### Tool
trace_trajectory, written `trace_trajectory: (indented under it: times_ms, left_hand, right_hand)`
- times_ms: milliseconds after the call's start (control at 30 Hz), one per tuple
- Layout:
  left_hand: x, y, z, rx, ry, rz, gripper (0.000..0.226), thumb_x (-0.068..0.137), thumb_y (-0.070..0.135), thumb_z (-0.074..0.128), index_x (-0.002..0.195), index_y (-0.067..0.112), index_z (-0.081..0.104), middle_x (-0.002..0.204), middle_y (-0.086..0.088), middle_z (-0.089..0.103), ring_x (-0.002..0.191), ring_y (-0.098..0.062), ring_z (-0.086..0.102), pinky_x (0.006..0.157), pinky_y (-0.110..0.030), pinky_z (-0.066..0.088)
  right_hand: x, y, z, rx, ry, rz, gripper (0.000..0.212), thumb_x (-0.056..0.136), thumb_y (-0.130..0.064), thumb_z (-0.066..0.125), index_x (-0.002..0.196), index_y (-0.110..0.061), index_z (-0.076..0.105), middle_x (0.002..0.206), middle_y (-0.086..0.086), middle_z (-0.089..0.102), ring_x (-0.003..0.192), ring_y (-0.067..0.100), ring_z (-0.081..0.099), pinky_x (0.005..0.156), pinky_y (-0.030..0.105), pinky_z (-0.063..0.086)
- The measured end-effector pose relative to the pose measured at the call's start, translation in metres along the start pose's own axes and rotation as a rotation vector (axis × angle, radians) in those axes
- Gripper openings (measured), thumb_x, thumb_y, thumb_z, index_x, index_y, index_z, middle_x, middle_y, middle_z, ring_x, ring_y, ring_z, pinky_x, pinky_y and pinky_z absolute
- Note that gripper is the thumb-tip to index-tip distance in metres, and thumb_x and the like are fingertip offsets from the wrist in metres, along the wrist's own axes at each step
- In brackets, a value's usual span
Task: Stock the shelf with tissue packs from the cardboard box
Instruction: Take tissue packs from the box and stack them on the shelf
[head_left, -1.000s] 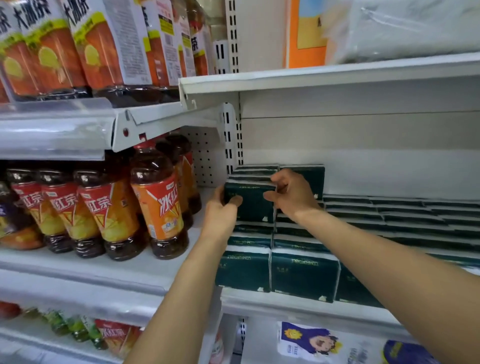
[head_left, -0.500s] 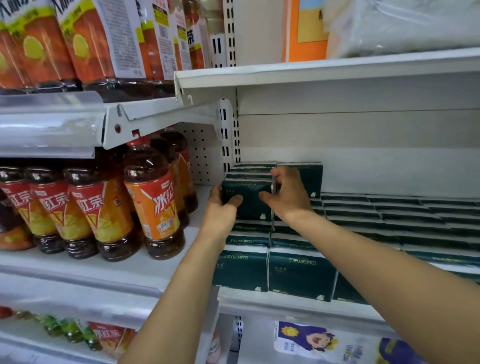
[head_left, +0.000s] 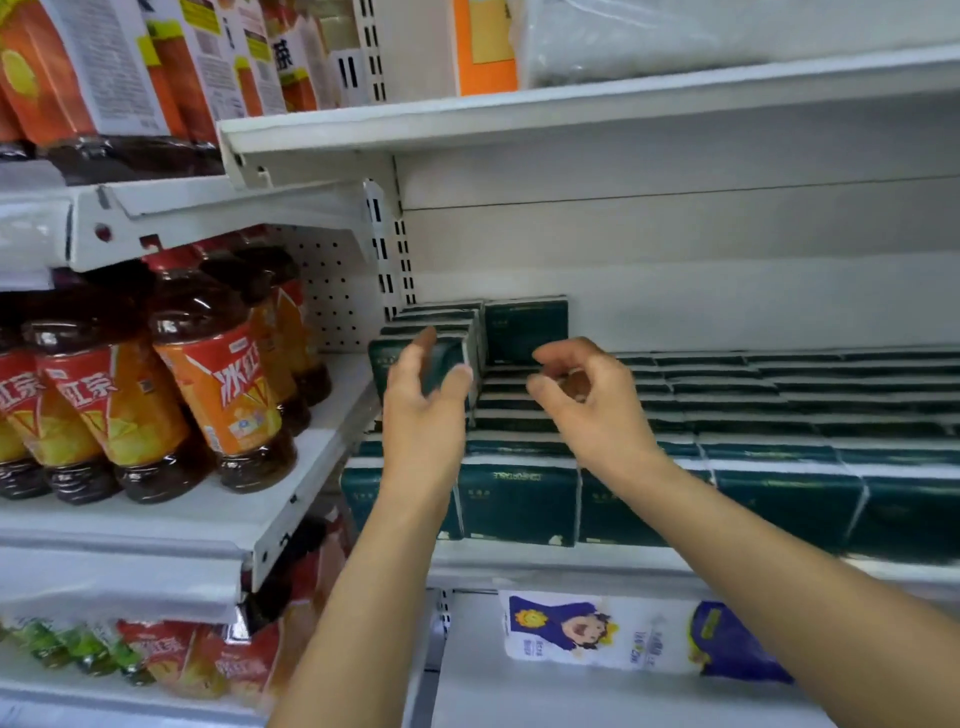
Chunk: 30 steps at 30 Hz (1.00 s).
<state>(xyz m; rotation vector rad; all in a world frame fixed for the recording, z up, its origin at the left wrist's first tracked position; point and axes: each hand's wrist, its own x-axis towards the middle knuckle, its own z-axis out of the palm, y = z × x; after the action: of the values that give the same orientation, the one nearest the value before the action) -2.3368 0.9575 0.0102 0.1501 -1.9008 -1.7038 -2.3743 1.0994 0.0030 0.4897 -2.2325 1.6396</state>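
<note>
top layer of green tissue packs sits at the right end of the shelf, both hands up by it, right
No. The head view shows the top layer of tissue packs at the left end of the shelf, beside the tea bottles; the left hand and right hand are up by it.

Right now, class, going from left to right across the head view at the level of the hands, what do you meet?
In order: red iced-tea bottles → perforated panel → left hand → right hand → low rows of green tissue packs.
</note>
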Motion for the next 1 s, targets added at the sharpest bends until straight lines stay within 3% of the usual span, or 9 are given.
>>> trace_trajectory:
  times_ms: [67, 133, 233, 400, 600, 800, 867, 1000]
  left_hand:
    - [-0.028, 0.005, 0.023, -0.083, -0.072, 0.008, 0.036, 0.095, 0.017, 0.057, 0.127, 0.032, 0.054, 0.128, 0.011, 0.057, 0.111, 0.002, 0.055, 0.094, -0.017, 0.042]
    - [-0.056, 0.006, 0.047, -0.153, -0.142, -0.026, 0.03, 0.096, 0.011, 0.055, 0.119, 0.03, 0.06, 0.118, 0.009, 0.064, 0.107, -0.001, 0.06, 0.096, -0.026, 0.049]
    - [-0.096, 0.003, 0.086, -0.237, -0.249, -0.127, 0.024, 0.096, 0.008, 0.054, 0.11, 0.026, 0.063, 0.108, 0.003, 0.07, 0.1, -0.011, 0.066, 0.086, -0.03, 0.056]
    - [-0.165, -0.001, 0.154, -0.252, -0.471, -0.255, 0.023, 0.098, 0.005, 0.049, 0.109, 0.018, 0.064, 0.1, -0.002, 0.073, 0.085, -0.013, 0.069, 0.072, -0.026, 0.057]
    - [-0.245, -0.014, 0.238, -0.187, -0.737, -0.402, 0.021, 0.097, 0.005, 0.049, 0.108, 0.015, 0.064, 0.094, -0.002, 0.073, 0.078, -0.014, 0.066, 0.07, -0.025, 0.055]
    - [-0.315, -0.06, 0.305, -0.053, -0.908, -0.599, 0.018, 0.096, 0.007, 0.052, 0.107, 0.014, 0.063, 0.1, -0.006, 0.07, 0.088, -0.016, 0.063, 0.072, -0.026, 0.052]
    - [-0.335, -0.083, 0.327, 0.043, -0.887, -0.636, 0.02, 0.094, 0.011, 0.056, 0.113, 0.014, 0.061, 0.11, -0.002, 0.067, 0.095, -0.013, 0.061, 0.082, -0.027, 0.051]
    - [-0.369, -0.13, 0.362, 0.284, -0.859, -0.528, 0.055, 0.081, 0.022, 0.064, 0.132, 0.024, 0.046, 0.123, 0.011, 0.05, 0.116, -0.012, 0.049, 0.103, -0.033, 0.042]
  right_hand:
    - [-0.021, 0.002, -0.024, 0.1, 0.065, 0.036, 0.018, 0.092, -0.014, 0.063, 0.106, -0.025, 0.061, 0.096, -0.009, 0.064, 0.079, 0.002, 0.062, 0.07, 0.015, 0.052]
    - [-0.044, 0.007, -0.052, 0.199, 0.147, 0.084, 0.016, 0.093, -0.009, 0.061, 0.1, -0.023, 0.062, 0.089, -0.004, 0.065, 0.068, 0.003, 0.06, 0.058, 0.015, 0.05]
    - [-0.079, 0.021, -0.101, 0.245, 0.265, 0.138, 0.015, 0.092, -0.003, 0.059, 0.099, -0.016, 0.063, 0.082, 0.005, 0.065, 0.058, 0.007, 0.056, 0.052, 0.016, 0.045]
    - [-0.139, 0.064, -0.183, 0.243, 0.435, 0.278, 0.021, 0.089, 0.003, 0.056, 0.092, -0.016, 0.063, 0.073, 0.009, 0.064, 0.05, 0.01, 0.051, 0.049, 0.018, 0.042]
    - [-0.207, 0.109, -0.273, 0.166, 0.588, 0.447, 0.018, 0.092, 0.007, 0.051, 0.095, -0.008, 0.06, 0.065, 0.006, 0.058, 0.042, 0.001, 0.048, 0.044, 0.012, 0.038]
    - [-0.266, 0.168, -0.341, 0.082, 0.615, 0.619, 0.014, 0.092, 0.005, 0.054, 0.094, -0.006, 0.061, 0.065, 0.007, 0.058, 0.042, 0.003, 0.048, 0.041, 0.014, 0.037]
    - [-0.281, 0.191, -0.362, 0.049, 0.587, 0.684, 0.013, 0.092, 0.005, 0.054, 0.095, -0.005, 0.061, 0.07, 0.009, 0.06, 0.044, 0.003, 0.049, 0.042, 0.013, 0.037]
    - [-0.307, 0.251, -0.388, -0.115, 0.498, 0.775, 0.015, 0.091, 0.0, 0.058, 0.09, -0.015, 0.063, 0.08, 0.003, 0.062, 0.068, 0.012, 0.058, 0.057, 0.011, 0.043]
